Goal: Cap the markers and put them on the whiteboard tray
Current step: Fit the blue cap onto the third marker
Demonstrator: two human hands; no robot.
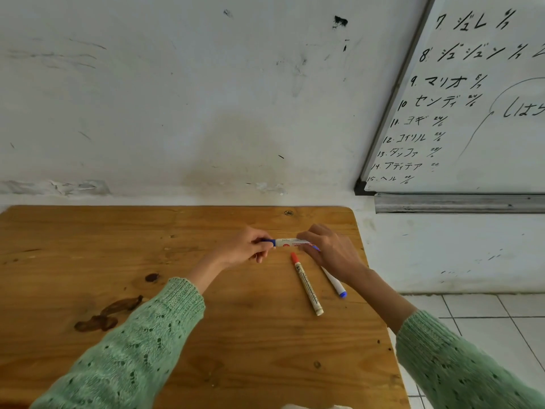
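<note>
A white marker with blue ends [287, 242] is held level above the wooden table [147, 261]. My left hand [247, 246] pinches its blue cap at the left end. My right hand [327, 249] grips the barrel at the right end. On the table below lie a red-capped marker [308, 286] and a white marker with a blue end [334, 281], partly hidden under my right hand. The metal whiteboard tray [457, 203] runs along the board's bottom edge at the right.
The whiteboard [472, 113] with black writing hangs on the wall at the upper right. A stained white wall stands behind the table. The table's right edge drops to a tiled floor [486, 326]. Dark stains mark the table at the left.
</note>
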